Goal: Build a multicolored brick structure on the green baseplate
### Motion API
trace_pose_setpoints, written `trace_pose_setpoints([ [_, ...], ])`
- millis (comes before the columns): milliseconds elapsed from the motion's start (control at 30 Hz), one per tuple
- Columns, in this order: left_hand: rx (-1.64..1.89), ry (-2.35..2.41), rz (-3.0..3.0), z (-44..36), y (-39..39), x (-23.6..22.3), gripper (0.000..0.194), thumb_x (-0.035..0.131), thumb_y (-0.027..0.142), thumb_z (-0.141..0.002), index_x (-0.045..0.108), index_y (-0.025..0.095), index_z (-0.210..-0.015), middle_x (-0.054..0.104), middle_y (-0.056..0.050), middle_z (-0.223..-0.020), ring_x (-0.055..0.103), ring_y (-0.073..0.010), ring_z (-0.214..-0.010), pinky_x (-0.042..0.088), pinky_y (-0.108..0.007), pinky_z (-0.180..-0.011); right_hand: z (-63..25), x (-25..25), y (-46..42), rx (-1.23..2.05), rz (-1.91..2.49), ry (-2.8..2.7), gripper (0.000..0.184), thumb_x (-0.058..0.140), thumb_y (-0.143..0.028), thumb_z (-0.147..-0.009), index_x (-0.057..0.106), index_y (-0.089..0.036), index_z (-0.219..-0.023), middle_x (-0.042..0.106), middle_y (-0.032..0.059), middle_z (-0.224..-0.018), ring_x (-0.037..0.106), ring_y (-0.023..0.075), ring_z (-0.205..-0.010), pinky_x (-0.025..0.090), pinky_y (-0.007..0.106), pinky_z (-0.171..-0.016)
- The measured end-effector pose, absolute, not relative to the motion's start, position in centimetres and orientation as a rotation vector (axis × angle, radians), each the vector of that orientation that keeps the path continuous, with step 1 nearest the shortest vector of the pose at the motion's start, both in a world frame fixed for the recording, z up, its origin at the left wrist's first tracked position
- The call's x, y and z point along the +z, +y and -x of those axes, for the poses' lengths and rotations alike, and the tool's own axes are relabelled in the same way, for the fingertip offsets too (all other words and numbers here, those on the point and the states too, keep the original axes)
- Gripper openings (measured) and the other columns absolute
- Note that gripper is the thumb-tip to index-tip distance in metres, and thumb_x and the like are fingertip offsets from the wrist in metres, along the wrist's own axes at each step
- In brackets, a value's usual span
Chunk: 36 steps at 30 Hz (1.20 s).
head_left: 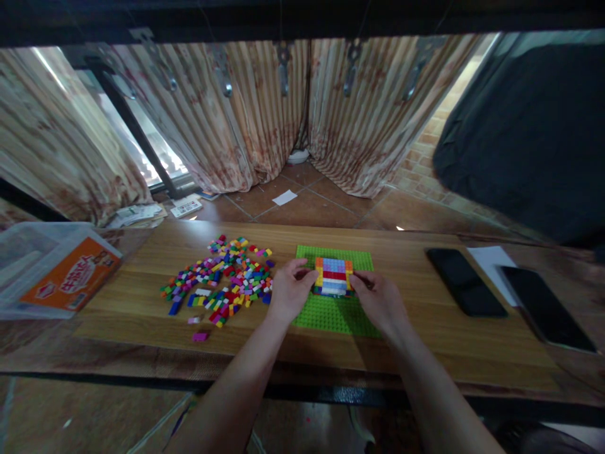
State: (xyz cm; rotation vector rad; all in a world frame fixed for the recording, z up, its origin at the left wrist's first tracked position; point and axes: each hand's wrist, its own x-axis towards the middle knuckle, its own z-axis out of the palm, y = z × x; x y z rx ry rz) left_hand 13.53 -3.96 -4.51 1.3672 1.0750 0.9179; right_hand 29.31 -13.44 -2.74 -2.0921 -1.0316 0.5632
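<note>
On a green studded baseplate (pixel 312 315) stands a block build (pixel 334 275) of toy bricks, with orange, light blue, lilac, red, white and yellow rows. My left hand (pixel 290 287) grips its left side, thumb and fingers closed at the yellow bricks. At the opposite side, my right hand (pixel 378 296) pinches the right edge in the same way. Both hands rest low over the baseplate. The underside of the build is hidden, so I cannot tell whether it is pressed onto the plate.
Left of the baseplate lies a spread of loose colourful bricks (pixel 246 277), with a magenta brick (pixel 200 337) nearer the front edge. A clear plastic box (pixel 47 239) with an orange label stands far left. Two dark phones (pixel 466 282) and white paper (pixel 494 268) lie right.
</note>
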Motion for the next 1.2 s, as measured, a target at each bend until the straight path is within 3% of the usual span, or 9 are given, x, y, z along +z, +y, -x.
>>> trace_pose_setpoints([
  [467,0.928,1.127,-1.221,-14.1,-4.1,-4.3,0.031,0.077,0.015,-0.068,0.069,0.012,-0.098,0.072,-0.004,-0.075,0.067,-0.0143,-0.068,0.052,-0.023,-0.063,-29.3,-3.1,-13.3,0.519,2.102,-1.021,0.041,0.053,-0.044,-0.083,0.076,-0.015,-0.102,0.077,0.0096,-0.092,0.068,0.0230,-0.079,0.050,0.033,-0.074],
  [633,0.930,1.102,-1.323,-14.1,-4.3,-4.4,0.028,0.072,0.013,-0.071,0.068,0.012,-0.099,0.072,-0.004,-0.076,0.067,-0.0156,-0.071,0.054,-0.026,-0.066,-29.5,-3.0,-13.4,0.500,2.095,-1.050,0.045,0.052,-0.048,-0.082,0.076,-0.014,-0.099,0.077,0.0103,-0.088,0.069,0.0243,-0.075,0.050,0.034,-0.071],
  [833,0.921,1.105,-1.431,-13.7,-5.1,-4.1,0.026,0.064,0.019,-0.080,0.067,0.014,-0.106,0.073,-0.007,-0.086,0.068,-0.0177,-0.077,0.056,-0.029,-0.071,-30.4,-3.4,-13.7,0.520,2.169,-1.063,0.055,0.048,-0.055,-0.081,0.077,-0.012,-0.100,0.073,0.0078,-0.067,0.068,0.0259,-0.062,0.048,0.034,-0.059],
  [967,0.920,1.116,-1.526,-12.8,-5.1,-2.9,0.027,0.058,0.018,-0.084,0.067,0.013,-0.109,0.073,-0.008,-0.090,0.067,-0.0181,-0.079,0.055,-0.030,-0.074,-31.3,-4.3,-13.4,0.395,2.277,-1.187,0.055,0.047,-0.058,-0.080,0.077,-0.015,-0.098,0.074,0.0106,-0.074,0.068,0.0308,-0.069,0.047,0.037,-0.059],
  [1200,0.972,1.273,-1.710,-8.3,-2.7,-1.5,0.022,0.055,0.013,-0.084,0.070,0.014,-0.101,0.074,-0.009,-0.093,0.068,-0.0186,-0.083,0.054,-0.030,-0.079,-31.9,-4.7,-13.1,0.400,2.333,-1.183,0.054,0.047,-0.056,-0.077,0.075,-0.017,-0.100,0.072,0.0126,-0.070,0.065,0.0315,-0.063,0.047,0.040,-0.057],
])
